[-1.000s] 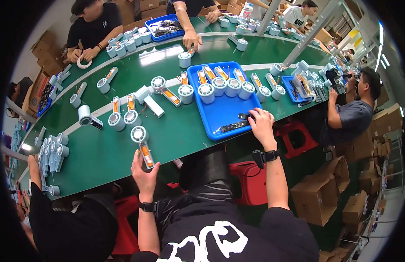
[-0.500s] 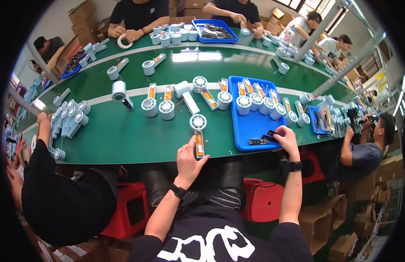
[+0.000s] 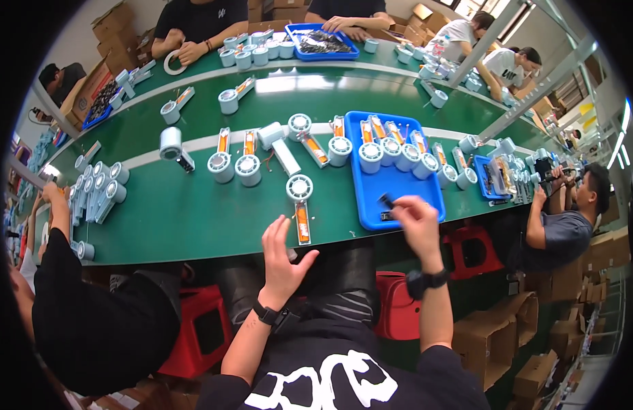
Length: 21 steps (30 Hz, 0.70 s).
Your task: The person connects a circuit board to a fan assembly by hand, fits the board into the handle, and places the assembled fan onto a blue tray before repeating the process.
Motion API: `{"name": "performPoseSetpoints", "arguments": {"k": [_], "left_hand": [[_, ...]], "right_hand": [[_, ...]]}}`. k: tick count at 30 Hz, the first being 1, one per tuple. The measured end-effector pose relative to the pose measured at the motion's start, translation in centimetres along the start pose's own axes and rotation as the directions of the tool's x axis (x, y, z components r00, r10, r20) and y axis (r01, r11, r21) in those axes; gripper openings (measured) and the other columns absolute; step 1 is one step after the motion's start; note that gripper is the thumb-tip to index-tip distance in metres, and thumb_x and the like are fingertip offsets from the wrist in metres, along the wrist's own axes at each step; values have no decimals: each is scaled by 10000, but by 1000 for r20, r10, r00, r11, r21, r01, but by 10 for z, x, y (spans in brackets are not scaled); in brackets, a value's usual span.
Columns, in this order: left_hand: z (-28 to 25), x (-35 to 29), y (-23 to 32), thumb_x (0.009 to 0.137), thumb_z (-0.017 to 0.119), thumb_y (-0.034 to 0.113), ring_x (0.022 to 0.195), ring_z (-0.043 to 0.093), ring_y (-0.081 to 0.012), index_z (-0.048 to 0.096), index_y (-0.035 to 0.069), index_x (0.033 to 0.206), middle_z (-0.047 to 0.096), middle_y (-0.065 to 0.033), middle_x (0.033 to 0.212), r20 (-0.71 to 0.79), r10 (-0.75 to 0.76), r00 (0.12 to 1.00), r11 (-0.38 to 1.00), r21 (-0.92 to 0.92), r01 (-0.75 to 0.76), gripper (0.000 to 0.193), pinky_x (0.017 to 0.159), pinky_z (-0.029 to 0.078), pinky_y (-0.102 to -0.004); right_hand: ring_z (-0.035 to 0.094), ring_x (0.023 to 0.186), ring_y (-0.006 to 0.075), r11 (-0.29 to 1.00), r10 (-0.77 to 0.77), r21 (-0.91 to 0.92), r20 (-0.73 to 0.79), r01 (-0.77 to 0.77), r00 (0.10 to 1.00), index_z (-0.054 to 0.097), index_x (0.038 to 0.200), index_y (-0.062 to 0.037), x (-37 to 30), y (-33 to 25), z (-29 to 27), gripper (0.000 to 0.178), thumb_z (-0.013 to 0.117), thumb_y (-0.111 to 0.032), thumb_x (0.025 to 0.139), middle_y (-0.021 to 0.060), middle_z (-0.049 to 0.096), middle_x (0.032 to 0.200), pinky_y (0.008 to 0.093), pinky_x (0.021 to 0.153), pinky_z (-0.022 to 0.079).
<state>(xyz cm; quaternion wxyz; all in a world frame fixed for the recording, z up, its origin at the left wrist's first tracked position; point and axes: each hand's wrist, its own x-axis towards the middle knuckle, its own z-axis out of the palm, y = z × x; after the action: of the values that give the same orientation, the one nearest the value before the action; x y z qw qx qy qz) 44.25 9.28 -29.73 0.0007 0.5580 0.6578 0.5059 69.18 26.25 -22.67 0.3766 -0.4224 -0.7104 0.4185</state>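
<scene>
The left hand [image 3: 282, 262] splays; the right hand [image 3: 420, 227] pinches.

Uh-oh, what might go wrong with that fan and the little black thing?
Two things, maybe. The handheld fan lies with its open handle close to the edge of the green table, beside the open left hand, so a bump might tip it off. The right hand pinches a small black part over the blue tray; it might slip.

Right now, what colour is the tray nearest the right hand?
The tray is blue; see head view.
</scene>
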Motion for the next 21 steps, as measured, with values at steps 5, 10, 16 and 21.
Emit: {"name": "performPoseSetpoints", "arguments": {"k": [5,10,16,21], "left_hand": [[-43,5,52,753,822,290,1159,606,-267,498,40,1440,625,-160,1259,354,340,871,875,221,-431,800,1019,456,-437],[-60,-14,37,825,739,302,669,622,-215,549,79,1400,613,-25,773,632,192,751,867,249,-431,645,606,511,-374],[-102,33,-82,958,689,138,658,617,-132,588,-2,1301,654,-71,752,42,-172,984,963,216,159,385,605,502,-292],[-87,18,-143,954,670,140,719,522,-71,613,20,1253,591,-2,851,-26,-273,962,942,197,273,328,648,449,-248]], "right_hand": [[647,777,53,978,119,92,500,-189,858,664,1081,-6,-67,-47,85,244,750,15,853,46,707,895,223,673,530],[692,773,223,984,-104,179,524,10,845,637,1150,4,-77,-54,94,304,732,-33,864,138,702,1002,285,723,563],[692,808,361,846,-367,524,705,-97,607,674,1137,-36,-135,-129,56,306,734,-89,841,162,688,1068,461,811,562],[715,811,225,883,-315,468,544,30,777,774,918,-184,-121,-167,67,140,742,-144,787,44,769,956,264,672,572]]}}
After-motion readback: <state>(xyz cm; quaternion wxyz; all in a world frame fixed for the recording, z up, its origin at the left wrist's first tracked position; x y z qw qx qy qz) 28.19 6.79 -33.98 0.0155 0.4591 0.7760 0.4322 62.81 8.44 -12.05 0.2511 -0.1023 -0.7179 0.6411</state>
